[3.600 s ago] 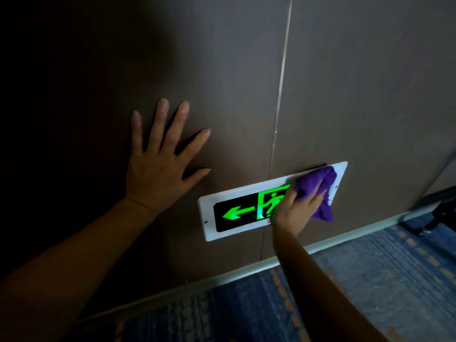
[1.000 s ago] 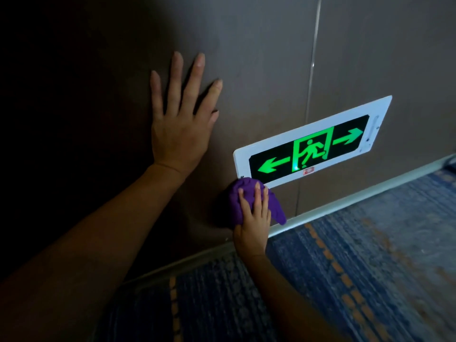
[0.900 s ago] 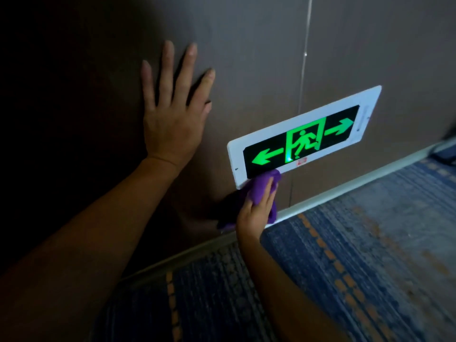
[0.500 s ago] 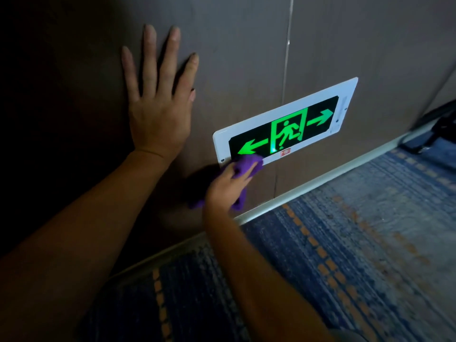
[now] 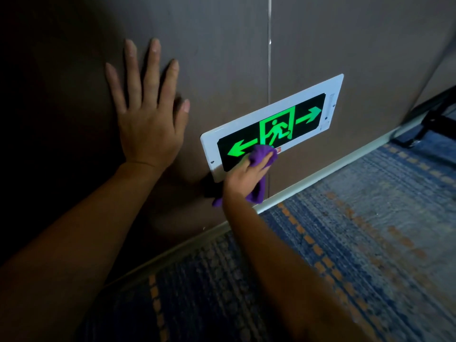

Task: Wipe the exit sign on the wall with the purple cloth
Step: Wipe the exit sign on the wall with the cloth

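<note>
Exit sign (image 5: pixel 306 104) lower-left corner hidden behind right hand (image 5: pixel 243 177) bunching purple cloth (image 5: pixel 257 191); left hand (image 5: pixel 148 124) splayed on wall (image 5: pixel 345 40).

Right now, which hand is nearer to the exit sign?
Right. The right hand presses the purple cloth onto the exit sign, lower left part. The left hand lies flat on the wall, left of the sign, apart.

There's just one view here, a wide-angle camera on the person's head, looking forward and down at the low part of a brown wall (image 5: pixel 345 45) from close up. Everything sits tilted in the frame, so the exit sign (image 5: pixel 308 104) slants up to the right. Both forearms reach in from the bottom edge, and blue patterned carpet (image 5: pixel 357 243) fills the lower right.
</note>
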`<state>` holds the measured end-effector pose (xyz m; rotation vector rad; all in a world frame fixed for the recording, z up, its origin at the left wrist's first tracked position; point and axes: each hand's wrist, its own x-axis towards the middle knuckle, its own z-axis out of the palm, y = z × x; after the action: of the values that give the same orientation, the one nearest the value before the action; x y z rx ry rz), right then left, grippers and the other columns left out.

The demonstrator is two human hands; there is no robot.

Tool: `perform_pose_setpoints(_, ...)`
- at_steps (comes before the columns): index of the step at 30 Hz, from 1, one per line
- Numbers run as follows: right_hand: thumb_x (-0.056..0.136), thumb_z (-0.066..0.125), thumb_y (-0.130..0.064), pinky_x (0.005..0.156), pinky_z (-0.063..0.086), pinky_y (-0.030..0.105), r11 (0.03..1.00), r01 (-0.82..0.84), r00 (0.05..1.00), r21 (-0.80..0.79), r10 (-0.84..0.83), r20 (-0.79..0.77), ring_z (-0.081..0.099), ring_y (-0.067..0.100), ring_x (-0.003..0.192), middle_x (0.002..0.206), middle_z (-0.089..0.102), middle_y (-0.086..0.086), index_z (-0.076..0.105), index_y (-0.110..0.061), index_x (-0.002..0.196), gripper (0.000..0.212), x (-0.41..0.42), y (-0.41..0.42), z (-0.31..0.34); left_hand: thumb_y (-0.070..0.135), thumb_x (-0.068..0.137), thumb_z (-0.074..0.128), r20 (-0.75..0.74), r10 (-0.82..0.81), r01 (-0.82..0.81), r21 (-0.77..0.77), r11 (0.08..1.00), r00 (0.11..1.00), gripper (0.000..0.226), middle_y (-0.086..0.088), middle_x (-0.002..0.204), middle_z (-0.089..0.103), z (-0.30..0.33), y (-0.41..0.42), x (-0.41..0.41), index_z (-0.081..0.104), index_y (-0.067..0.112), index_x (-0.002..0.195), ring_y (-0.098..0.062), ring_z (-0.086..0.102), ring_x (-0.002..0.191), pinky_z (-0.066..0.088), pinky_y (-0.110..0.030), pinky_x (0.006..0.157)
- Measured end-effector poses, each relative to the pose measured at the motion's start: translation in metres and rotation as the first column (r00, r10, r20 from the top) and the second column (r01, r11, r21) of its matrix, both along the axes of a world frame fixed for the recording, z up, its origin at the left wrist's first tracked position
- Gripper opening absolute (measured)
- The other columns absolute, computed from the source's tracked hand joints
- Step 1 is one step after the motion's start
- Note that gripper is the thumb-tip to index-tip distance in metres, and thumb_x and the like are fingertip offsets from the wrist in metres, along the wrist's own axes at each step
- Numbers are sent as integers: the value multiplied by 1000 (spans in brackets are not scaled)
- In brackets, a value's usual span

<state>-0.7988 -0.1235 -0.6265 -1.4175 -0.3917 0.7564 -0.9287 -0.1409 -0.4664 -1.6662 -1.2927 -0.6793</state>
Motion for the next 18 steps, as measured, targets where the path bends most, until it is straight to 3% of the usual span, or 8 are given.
perform_pose_setpoints(3,107,39,-33,114,15,29,1000,11,1000,23,-11,-24,21,33,155,171,13,7,13,-29,163,61,16,12,-9,47,112,30,-86,-32,28,-52,998,996,61,-10,174,22,-11,-2,-5,29,14,163,-46,19,159,4,-60,126)
perform_pose_setpoints(5,106,44,-30,121,18,32,1000,-27,1000,13,27,-2,24,32,154,171,14,7,16,-26,163,64,-6,0,-8,44,110,34,-104,-34,29,-43,999,994,62,-10,175,20,-14,1,-5,28,13,163,-46,18,159,3,-61,127)
perform_pose_setpoints(8,102,52,-27,127,16,35,984,-173,984,31,171,54,15,29,157,172,10,9,16,-21,162,70,-52,-41,-9,35,103,48,13,-55,56,-26,998,998,66,-15,174,21,-16,1,6,32,9,161,-47,16,159,-4,-55,129)
perform_pose_setpoints(10,98,46,-35,127,9,32,971,-237,969,24,235,73,11,26,158,172,10,9,16,-20,162,72,-54,-52,-12,29,97,54,66,-189,193,-64,979,980,68,-22,171,24,-23,-5,22,37,3,157,-49,17,158,0,-53,130)
perform_pose_setpoints(12,98,44,-32,125,6,24,980,-195,978,27,192,79,13,25,157,172,10,8,16,-18,162,71,-29,-32,-8,29,96,54,-22,-306,300,-144,943,952,67,-24,170,27,-26,-5,43,42,1,156,-48,19,158,7,-55,131)
perform_pose_setpoints(14,102,46,-22,121,5,17,996,-91,993,-11,92,81,22,29,154,172,11,7,16,-19,163,68,7,-4,-2,30,97,51,-137,-304,278,-177,944,943,64,-18,172,27,-21,6,59,44,5,156,-45,20,159,10,-58,130)
perform_pose_setpoints(18,105,43,-25,123,27,43,998,18,997,-56,-14,76,31,35,151,171,14,9,16,-23,163,64,79,42,0,28,99,49,-126,-136,127,-76,989,983,63,-10,174,24,-20,26,75,41,9,159,-44,19,159,2,-59,129)
